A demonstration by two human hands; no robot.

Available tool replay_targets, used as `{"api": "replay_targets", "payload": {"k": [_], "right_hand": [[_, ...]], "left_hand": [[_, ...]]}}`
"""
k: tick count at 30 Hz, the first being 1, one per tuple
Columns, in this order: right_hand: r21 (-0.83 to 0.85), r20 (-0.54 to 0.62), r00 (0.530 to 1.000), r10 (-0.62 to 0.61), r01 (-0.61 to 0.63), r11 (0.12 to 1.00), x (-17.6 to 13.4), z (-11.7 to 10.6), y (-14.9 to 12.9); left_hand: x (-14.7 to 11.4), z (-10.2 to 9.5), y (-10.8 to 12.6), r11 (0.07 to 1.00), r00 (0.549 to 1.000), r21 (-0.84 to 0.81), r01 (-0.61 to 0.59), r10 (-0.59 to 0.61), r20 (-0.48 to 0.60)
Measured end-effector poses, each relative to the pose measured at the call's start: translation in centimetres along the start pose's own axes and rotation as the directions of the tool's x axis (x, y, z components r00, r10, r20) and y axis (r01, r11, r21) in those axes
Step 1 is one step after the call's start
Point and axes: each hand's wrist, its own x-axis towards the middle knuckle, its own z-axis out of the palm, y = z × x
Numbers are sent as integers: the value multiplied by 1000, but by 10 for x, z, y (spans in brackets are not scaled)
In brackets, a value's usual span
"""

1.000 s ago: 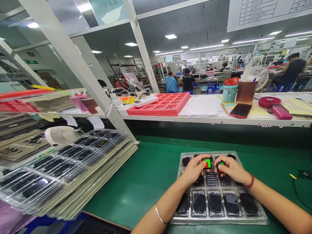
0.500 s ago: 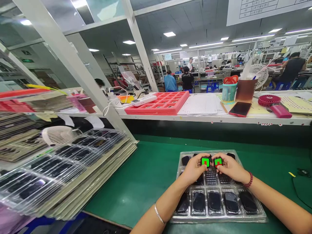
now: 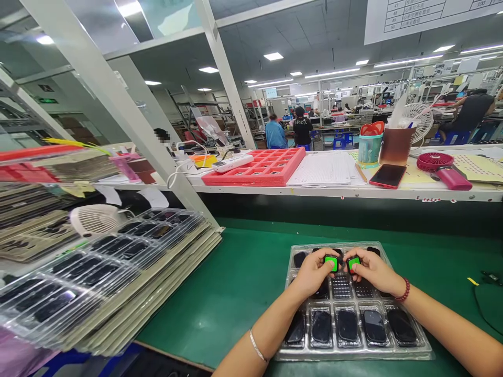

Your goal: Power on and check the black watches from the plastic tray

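Observation:
My left hand (image 3: 316, 273) is closed around a smartwatch body (image 3: 332, 263) with a lit green screen, its thumb on the glass. In my right hand (image 3: 371, 271) is a second smartwatch body (image 3: 354, 262), also lit green, with a little red near the thumb. The two watches are held side by side, slightly apart, above a clear plastic tray (image 3: 353, 353). Dark-screened watch bodies (image 3: 347, 324) lie in the tray's front compartments and some of the back ones. Beneath my hands, parts of the middle row are hidden.
Stacked trays (image 3: 157, 293) of dark screens stand at the left on the green bench (image 3: 196, 319). A raised shelf (image 3: 314, 192) runs across the back, holding a red foam tray (image 3: 243, 180), papers, a phone (image 3: 387, 176) and a small pink fan (image 3: 444, 170). A cable (image 3: 481, 309) lies at right.
The red figures on both screens have gone; the left screen is now plain green, the right one mostly green. My hands have barely moved, the watches tilting slightly.

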Motion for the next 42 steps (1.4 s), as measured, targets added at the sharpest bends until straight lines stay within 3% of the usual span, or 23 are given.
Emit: {"api": "replay_targets", "payload": {"k": [10, 23, 31, 42], "right_hand": [[-42, -16, 997, -76, 76, 996, 0, 3, -1], [-297, -26, 988, -149, 135, 945, -2, 3, 1], [-55, 23, 1000, -21, 22, 998, -1, 3, 4], [-57, 10, 1000, -21, 21, 998, -1, 5, -4]], "left_hand": [[1, 0, 0, 1000, 1000, 25, -12, 12, 3], [3, -1, -3, 998, 999, 59, 20, -17, -50], [3, -1, -2, 998, 999, 69, -5, 8, -49], [4, -3, -6, 997, 999, 62, -40, 41, -15]]}}
